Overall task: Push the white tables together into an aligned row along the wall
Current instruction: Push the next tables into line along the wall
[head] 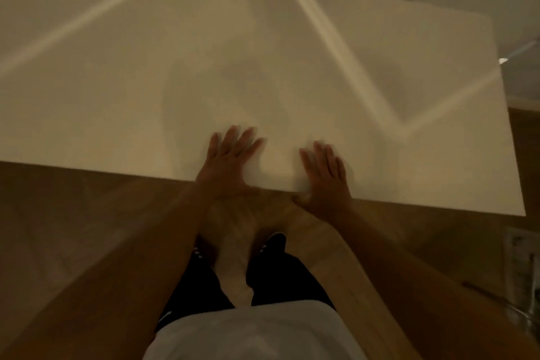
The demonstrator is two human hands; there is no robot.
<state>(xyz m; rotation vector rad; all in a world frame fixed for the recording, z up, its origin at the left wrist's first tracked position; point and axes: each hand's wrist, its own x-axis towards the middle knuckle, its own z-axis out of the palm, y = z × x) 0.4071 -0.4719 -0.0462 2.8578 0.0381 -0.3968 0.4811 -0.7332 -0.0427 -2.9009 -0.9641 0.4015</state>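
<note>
On white table (263, 67) near edge — left hand (226, 162), right hand (325, 177) flat, fingers (233, 137) straight, spread, gripping nothing.

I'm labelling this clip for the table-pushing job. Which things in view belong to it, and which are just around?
Part of the job: white table; left hand and right hand, both flat on its near edge.

Just around: wooden floor; black shoes.

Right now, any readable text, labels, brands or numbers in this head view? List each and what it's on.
None can be read.
Glossy white rectangular tabletop: blank, only light streaks; both the left hand and right hand lie flat on it.
Pale panel with dark marks at the right edge, near the wooden floor: perhaps print, too blurred to read.
</note>
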